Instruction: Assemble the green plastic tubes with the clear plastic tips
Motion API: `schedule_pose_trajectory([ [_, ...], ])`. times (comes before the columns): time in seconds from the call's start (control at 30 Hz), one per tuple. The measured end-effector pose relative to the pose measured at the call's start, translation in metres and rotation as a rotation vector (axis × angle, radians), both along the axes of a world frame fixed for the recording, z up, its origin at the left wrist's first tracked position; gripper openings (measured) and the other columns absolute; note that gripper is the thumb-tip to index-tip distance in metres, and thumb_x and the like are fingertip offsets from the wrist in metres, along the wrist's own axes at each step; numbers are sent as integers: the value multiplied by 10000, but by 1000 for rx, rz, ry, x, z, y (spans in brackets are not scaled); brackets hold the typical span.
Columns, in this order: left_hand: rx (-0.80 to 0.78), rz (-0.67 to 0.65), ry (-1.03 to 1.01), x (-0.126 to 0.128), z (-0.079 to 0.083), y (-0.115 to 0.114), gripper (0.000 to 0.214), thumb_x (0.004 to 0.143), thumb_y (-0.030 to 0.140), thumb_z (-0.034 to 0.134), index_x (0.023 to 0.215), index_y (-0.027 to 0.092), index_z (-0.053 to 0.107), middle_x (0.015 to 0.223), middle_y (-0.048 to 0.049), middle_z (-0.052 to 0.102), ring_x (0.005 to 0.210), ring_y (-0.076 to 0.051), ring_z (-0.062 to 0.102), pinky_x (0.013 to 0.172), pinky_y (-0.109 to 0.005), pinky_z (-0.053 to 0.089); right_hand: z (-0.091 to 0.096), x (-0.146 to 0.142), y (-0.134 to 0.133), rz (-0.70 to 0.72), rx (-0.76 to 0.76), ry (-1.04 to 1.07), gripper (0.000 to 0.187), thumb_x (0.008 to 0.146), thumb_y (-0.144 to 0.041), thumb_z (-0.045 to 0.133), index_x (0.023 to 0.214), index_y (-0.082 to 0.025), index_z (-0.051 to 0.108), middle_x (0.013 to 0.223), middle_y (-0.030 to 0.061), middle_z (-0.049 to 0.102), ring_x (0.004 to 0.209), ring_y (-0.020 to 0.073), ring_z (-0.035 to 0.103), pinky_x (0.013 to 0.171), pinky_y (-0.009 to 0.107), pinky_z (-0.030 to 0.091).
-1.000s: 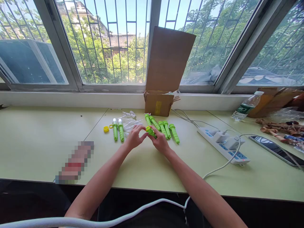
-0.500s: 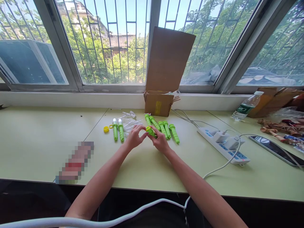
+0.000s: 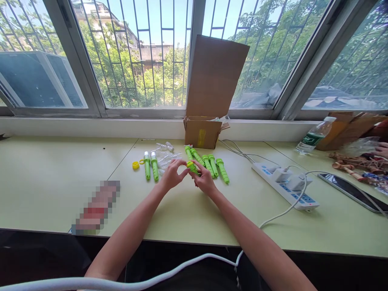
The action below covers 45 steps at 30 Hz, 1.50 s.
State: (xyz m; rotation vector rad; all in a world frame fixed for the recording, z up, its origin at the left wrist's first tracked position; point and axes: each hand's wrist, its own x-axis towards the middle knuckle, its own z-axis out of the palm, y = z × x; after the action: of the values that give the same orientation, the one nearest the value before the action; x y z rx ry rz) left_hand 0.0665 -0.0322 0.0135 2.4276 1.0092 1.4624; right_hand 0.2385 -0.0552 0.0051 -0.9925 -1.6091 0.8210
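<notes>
My right hand [image 3: 206,181] is closed around a green ribbed tube [image 3: 192,167], held just above the pale green table [image 3: 51,182]. My left hand [image 3: 171,174] pinches the tube's yellow-capped near end with thumb and fingers. Behind the hands lie several more green tubes [image 3: 212,165] in a row. To the left lie two green tubes with white tips [image 3: 150,165], a loose yellow cap [image 3: 135,165] and a few clear plastic bags [image 3: 165,155].
An open cardboard box [image 3: 203,131] stands by the window sill. A white power strip [image 3: 285,185] with plugs and cables lies to the right, then a phone [image 3: 351,190], a water bottle [image 3: 315,135] and wooden toys [image 3: 357,163]. Another person's hand [image 3: 382,150] shows at the far right edge.
My hands have barely shifted, still working at the tube's capped end. Another person's hand has come into view at the far right edge.
</notes>
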Motion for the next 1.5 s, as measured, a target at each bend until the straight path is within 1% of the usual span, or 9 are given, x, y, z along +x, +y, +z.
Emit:
schedule_pose_trajectory([
  [0.13,-2,-6,-10,1,-1,1,152,853,315,609,960,211,583,957,-38,664,941,-193,585,817,-357,509,0,1,1,11,-35,34,611,792,-462,645,1318,-185,503,624,-35,542,353,80,432,334,228,377],
  [0.4,-25,-31,-45,2,-2,4,175,841,334,625,961,211,592,938,-34,667,911,-179,600,796,-344,516,-2,1,1,36,-113,91,657,774,-472,655,1344,-196,481,580,-57,519,337,88,443,313,221,355],
  [0.73,-36,-25,-48,2,-2,6,173,842,354,622,934,213,584,902,-29,664,894,-174,601,778,-337,516,0,0,0,52,-129,118,726,758,-475,664,1384,-184,441,570,-71,522,335,83,441,315,212,346],
  [0.9,-51,-24,-50,2,-1,5,174,842,358,623,936,216,588,897,-27,669,890,-172,608,781,-338,519,1,1,0,37,-146,126,744,756,-470,664,1396,-173,430,573,-66,525,345,81,444,321,210,353],
  [1.1,-86,-40,-47,2,2,4,186,844,371,618,944,217,590,880,-26,670,916,-181,612,793,-345,519,2,0,-1,65,-174,194,788,738,-461,689,1407,-156,407,560,-73,530,339,83,439,311,211,348],
  [1.23,-114,-37,-58,3,4,4,189,843,381,616,928,216,582,847,-17,666,881,-174,620,784,-339,521,4,-3,-4,92,-201,244,797,729,-458,697,1404,-151,405,550,-76,538,342,83,439,315,212,363],
  [1.5,-163,-74,-96,3,4,5,208,844,409,607,893,210,575,824,-11,652,806,-155,638,779,-343,537,6,-2,-4,110,-221,252,796,703,-458,711,1383,-155,429,547,-73,553,346,88,456,317,213,375],
])
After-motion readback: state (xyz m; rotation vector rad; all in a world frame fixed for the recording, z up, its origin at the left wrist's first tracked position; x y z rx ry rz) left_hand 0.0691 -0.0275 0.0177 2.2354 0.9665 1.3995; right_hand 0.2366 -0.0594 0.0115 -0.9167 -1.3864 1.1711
